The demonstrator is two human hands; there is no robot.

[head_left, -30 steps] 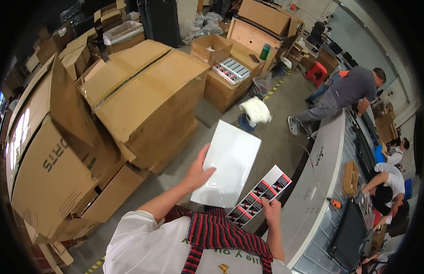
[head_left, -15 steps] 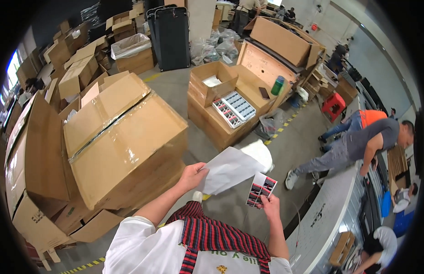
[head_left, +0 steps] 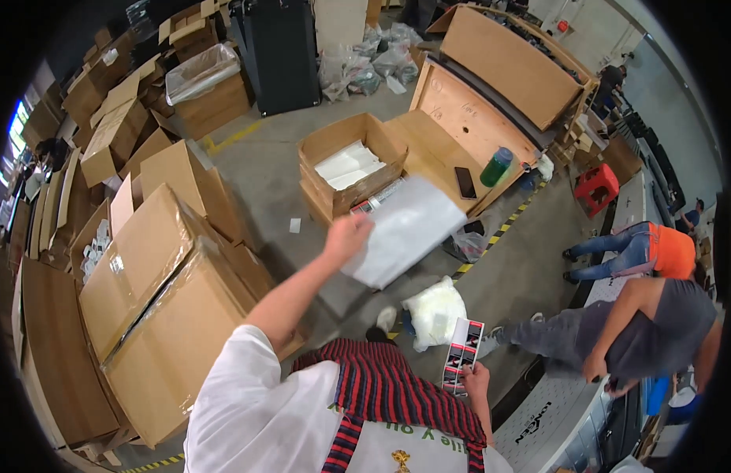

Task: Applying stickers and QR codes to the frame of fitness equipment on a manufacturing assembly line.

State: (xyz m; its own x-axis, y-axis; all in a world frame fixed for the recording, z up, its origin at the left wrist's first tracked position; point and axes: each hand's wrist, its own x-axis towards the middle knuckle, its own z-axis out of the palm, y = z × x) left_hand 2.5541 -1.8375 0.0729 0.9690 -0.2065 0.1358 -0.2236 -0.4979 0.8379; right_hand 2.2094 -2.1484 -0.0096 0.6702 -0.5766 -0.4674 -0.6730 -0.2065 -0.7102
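My left hand point(head_left: 349, 237) is closed on the edge of a white sheet point(head_left: 410, 234), stretched out in front of me. The sheet hangs above a cardboard stand and covers most of a printed sheet point(head_left: 368, 208) lying there. Just beyond stands an open cardboard box point(head_left: 310, 169) with white papers point(head_left: 348, 164) inside. Low on my right side, my right hand point(head_left: 476, 381) grips a sheet of labels point(head_left: 462, 352) with black, red and white printed blocks. A white stuffed bag point(head_left: 435, 312) lies on the floor between my arms.
On the wooden stand point(head_left: 428, 142) are a dark phone point(head_left: 465, 183) and a green bottle point(head_left: 496, 167). Large taped cartons point(head_left: 160, 315) crowd my left. Two people point(head_left: 649, 323) bend over a long bench at my right. A red stool point(head_left: 596, 188) stands farther back.
My left hand has carried the white sheet forward over the stand. My right hand still holds the label sheet, now lower. I am closer to the stand, and the person in grey has turned.
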